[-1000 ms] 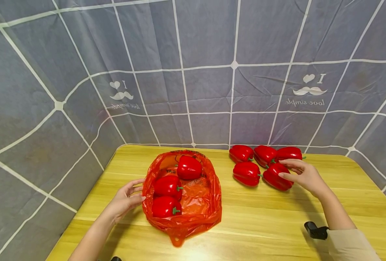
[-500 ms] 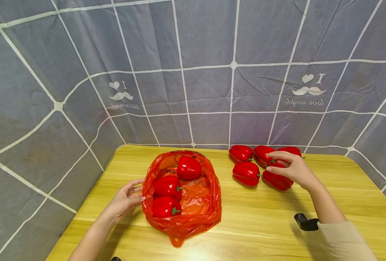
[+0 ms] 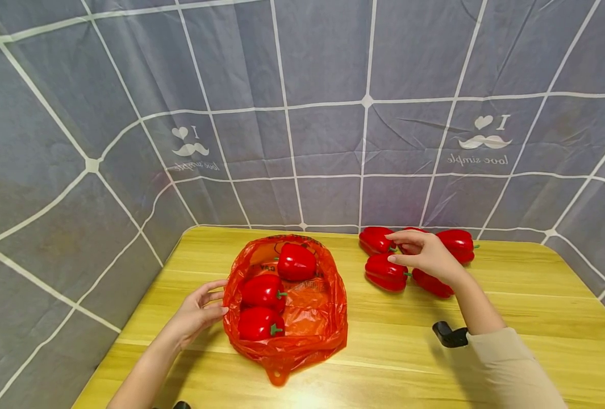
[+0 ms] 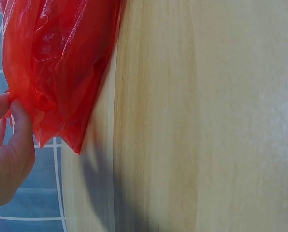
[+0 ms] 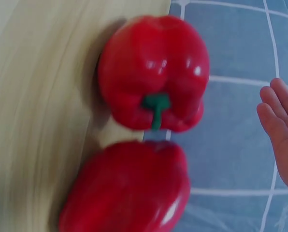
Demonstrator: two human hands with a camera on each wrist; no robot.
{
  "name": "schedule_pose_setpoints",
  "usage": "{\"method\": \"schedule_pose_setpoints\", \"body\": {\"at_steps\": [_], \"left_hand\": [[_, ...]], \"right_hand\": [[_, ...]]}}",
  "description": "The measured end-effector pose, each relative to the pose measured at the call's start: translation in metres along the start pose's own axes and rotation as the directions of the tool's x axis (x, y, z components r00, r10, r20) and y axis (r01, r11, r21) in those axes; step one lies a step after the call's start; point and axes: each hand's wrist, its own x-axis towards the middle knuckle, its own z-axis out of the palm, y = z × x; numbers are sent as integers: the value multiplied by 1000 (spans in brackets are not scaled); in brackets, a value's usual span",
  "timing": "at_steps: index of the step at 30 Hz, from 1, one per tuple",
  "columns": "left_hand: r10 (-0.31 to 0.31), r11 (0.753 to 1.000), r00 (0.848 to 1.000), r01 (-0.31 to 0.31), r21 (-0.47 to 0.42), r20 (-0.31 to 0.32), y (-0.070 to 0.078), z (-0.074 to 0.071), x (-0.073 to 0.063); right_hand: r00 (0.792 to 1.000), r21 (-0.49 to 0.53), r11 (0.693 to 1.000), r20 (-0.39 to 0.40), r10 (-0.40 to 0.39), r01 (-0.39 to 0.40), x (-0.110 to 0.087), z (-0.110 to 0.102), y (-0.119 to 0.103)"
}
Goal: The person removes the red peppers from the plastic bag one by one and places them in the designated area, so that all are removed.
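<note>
A red plastic bag (image 3: 307,346) stands with its mouth wide, holding red bell peppers (image 3: 297,262) with green stems. My left hand (image 3: 197,315) is at its left side, where thumb and fingers pinch the plastic in the left wrist view (image 4: 11,150). Above a group of several more red bell peppers (image 3: 386,272) on the right, my right hand (image 3: 430,255) hovers with fingers loosely bent and nothing in them. It partly covers the peppers behind. Two bell peppers (image 5: 153,67) appear close up in the right wrist view, apart from the fingers.
All of this rests on a yellow wooden table (image 3: 379,363). A grey cloth with white grid lines (image 3: 328,142) hangs behind and at the sides. Below the right wrist, a black wrist mount (image 3: 450,335) sticks out over the table.
My right hand has moved left across the pepper group, from the right-hand peppers towards the left ones, holding nothing. The left hand and the bag have stayed in place.
</note>
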Motion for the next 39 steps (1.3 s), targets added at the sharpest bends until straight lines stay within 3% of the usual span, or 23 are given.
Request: {"method": "schedule_pose_setpoints", "body": {"at_steps": [24, 30, 39], "left_hand": [[2, 1000, 1000, -2, 0, -1, -1, 0, 1], [0, 1000, 1000, 0, 2, 2, -1, 0, -1], [9, 1000, 1000, -9, -6, 5, -1, 0, 0]], "right_hand": [[983, 73, 993, 152, -98, 88, 57, 73, -32], [976, 132, 988, 188, -109, 85, 68, 92, -40], [975, 247, 966, 181, -126, 79, 82, 116, -44]]}}
